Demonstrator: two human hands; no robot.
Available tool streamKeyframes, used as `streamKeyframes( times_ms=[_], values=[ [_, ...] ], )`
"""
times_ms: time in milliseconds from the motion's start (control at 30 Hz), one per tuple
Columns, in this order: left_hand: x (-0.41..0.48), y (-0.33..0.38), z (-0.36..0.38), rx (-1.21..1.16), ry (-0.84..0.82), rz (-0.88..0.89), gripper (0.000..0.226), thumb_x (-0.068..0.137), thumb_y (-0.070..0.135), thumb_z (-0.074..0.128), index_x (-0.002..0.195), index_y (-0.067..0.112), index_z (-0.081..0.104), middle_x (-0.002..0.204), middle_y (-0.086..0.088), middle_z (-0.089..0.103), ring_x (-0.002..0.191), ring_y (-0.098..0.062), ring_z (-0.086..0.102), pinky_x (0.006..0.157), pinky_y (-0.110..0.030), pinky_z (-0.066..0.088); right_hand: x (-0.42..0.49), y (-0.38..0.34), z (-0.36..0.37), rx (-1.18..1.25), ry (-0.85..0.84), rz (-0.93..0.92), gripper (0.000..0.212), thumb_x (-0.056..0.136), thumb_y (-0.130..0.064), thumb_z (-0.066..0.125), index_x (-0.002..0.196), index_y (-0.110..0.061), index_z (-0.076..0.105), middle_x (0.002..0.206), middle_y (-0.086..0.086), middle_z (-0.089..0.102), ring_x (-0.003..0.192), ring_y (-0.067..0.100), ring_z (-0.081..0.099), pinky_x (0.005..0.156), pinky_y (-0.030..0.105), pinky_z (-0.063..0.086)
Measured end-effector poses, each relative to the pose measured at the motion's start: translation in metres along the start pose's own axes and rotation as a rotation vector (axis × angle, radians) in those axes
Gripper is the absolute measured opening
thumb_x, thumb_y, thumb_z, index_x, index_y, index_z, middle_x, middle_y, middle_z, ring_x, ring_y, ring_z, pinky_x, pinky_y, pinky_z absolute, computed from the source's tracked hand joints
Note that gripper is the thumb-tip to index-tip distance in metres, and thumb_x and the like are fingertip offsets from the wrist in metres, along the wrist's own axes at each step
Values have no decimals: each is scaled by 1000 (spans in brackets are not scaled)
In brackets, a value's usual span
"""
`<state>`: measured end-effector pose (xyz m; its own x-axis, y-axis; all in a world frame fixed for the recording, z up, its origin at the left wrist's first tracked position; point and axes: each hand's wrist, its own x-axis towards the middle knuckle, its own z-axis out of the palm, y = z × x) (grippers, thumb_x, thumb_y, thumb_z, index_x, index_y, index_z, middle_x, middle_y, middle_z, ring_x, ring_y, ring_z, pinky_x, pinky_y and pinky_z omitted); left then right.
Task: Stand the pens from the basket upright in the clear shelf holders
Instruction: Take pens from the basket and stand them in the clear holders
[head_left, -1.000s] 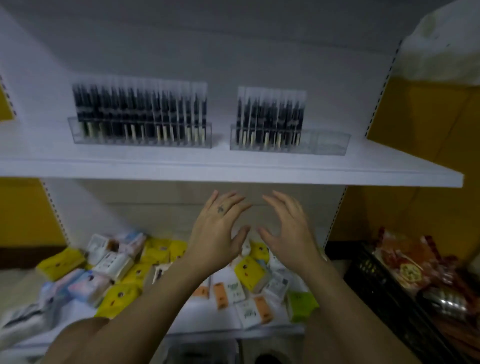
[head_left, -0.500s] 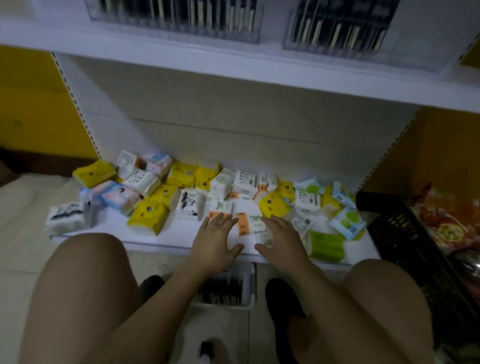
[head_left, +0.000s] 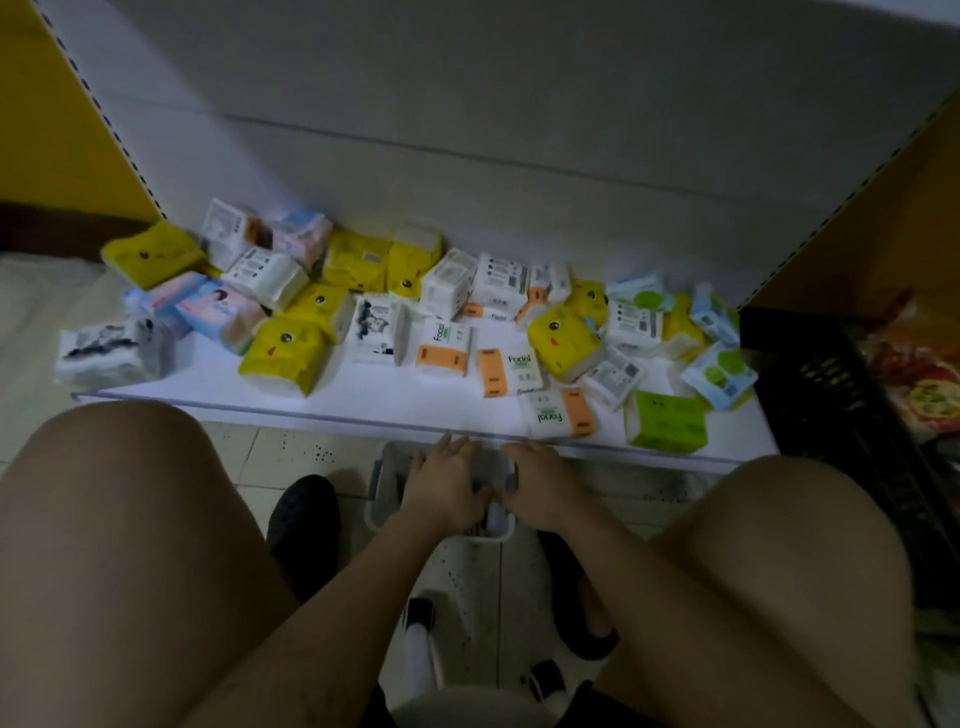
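Note:
A small white basket (head_left: 383, 500) stands on the floor tiles just under the front edge of the low shelf (head_left: 363, 410). Both hands reach down over it, palms down and side by side. My left hand (head_left: 448, 488) covers the basket's middle, fingers stretched toward the shelf edge. My right hand (head_left: 541, 488) lies over the right part, thumbs nearly meeting. A few dark pens (head_left: 477, 529) show through the near rim; the others are hidden under my palms. The clear holders are out of view.
Several tissue packs (head_left: 283, 358) in yellow, white, orange and green lie scattered on the low shelf. A black crate (head_left: 821, 384) with snack bags stands at the right. My bare knees flank the basket, with dark shoes (head_left: 304, 514) beside it.
The view has tilted down from the upper shelf with the pen holders to the floor. Both hands have dropped from in front of the shelf to the basket.

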<state>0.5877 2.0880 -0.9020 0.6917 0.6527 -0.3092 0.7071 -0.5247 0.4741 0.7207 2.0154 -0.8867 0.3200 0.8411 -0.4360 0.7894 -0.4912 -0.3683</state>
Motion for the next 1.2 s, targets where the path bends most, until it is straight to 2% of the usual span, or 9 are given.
streamKeyframes(
  times_ms=[167, 333, 467, 567, 700, 833, 967, 1100, 1200],
  values=[
    [8, -21, 13, -80, -57, -106, 66, 87, 39, 63, 144, 22, 36, 148, -4, 41, 138, -24, 32, 113, -48, 27, 20, 8, 8, 31, -64, 50, 37, 78, -31, 69, 111, -17, 59, 113, 5, 61, 98, 22, 59, 83, 43, 54],
    [15, -38, 19, -122, -144, -209, 64, 88, 37, 63, 144, 22, 37, 146, -7, 42, 135, -27, 36, 110, -42, 35, 36, 14, 28, 105, -145, 83, 49, 82, -24, 69, 128, -18, 53, 119, 4, 60, 104, 23, 59, 85, 40, 55],
    [15, -42, 25, -192, -203, -244, 45, 95, 31, 54, 138, 20, 46, 137, -7, 52, 123, -26, 48, 97, -35, 41, 48, 20, 53, 152, -264, 156, 17, 93, -18, 61, 104, -7, 56, 105, 11, 60, 97, 26, 58, 77, 36, 52],
    [18, -45, 28, -248, -151, -301, 37, 95, 28, 54, 129, 13, 54, 125, -11, 59, 103, -25, 55, 85, -33, 43, 53, 27, 71, 181, -349, 162, 36, 96, -23, 59, 125, -1, 55, 124, 17, 58, 111, 31, 56, 87, 35, 49],
    [12, -57, 52, -413, -131, -389, 43, 94, 28, 56, 133, 12, 50, 129, -10, 56, 113, -28, 55, 92, -35, 46, 59, 37, 78, 166, -422, 189, 50, 95, -31, 59, 137, -6, 47, 136, 15, 51, 119, 30, 53, 98, 35, 46],
    [-4, -67, 78, -452, -155, -525, 48, 96, 28, 54, 141, 14, 43, 138, -12, 52, 121, -28, 51, 94, -30, 42, 71, 41, 81, 158, -426, 223, 48, 97, -25, 55, 138, -1, 46, 139, 17, 48, 123, 32, 49, 99, 33, 41],
    [-6, -64, 80, -477, -125, -509, 46, 96, 26, 54, 139, 14, 46, 138, -12, 51, 123, -26, 50, 94, -28, 40, 86, 35, 99, 149, -455, 217, 40, 97, -19, 54, 131, 1, 53, 135, 19, 53, 117, 34, 54, 101, 40, 45],
    [1, -69, 70, -456, -94, -500, 47, 97, 26, 52, 142, 17, 42, 139, -10, 52, 124, -27, 50, 96, -30, 41, 95, 31, 116, 134, -460, 167, 36, 97, -26, 54, 128, -9, 59, 132, 10, 57, 112, 28, 57, 90, 31, 46],
    [-1, -76, 71, -432, -82, -505, 47, 97, 28, 50, 142, 18, 42, 138, -10, 53, 122, -27, 51, 94, -30, 42, 103, 29, 130, 131, -458, 145, 29, 99, -21, 50, 120, -7, 64, 125, 14, 61, 108, 29, 58, 88, 33, 47]
  ],
)
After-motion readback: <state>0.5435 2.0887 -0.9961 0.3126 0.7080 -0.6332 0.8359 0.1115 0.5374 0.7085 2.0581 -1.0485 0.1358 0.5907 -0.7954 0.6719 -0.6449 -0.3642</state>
